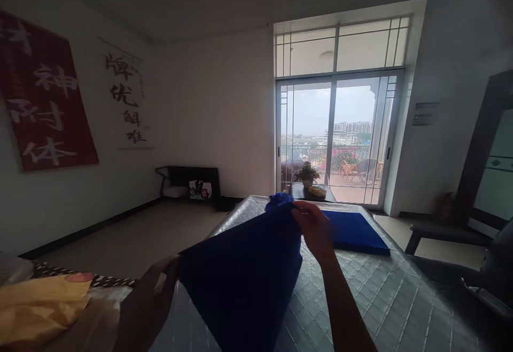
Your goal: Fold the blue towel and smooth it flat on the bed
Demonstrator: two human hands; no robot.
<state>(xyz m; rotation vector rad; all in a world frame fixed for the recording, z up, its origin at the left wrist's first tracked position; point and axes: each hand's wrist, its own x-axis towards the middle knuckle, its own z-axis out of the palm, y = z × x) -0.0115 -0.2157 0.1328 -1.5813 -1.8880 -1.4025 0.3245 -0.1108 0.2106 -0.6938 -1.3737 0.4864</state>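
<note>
Holding up blue cloth, left hand pinching one side — right hand pinching another, silver cover beneath

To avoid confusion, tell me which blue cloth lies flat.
The blue cloth on the silver cover, right of the right hand; the held cloth stretches between that hand and the left hand; the bundle beyond is crumpled.

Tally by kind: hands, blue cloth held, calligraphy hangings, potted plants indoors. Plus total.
Hands: 2 (left hand, right hand)
Held blue cloth: 1
Calligraphy hangings: 2 (red hanging, white hanging)
Potted plant: 1
Total: 6
</note>
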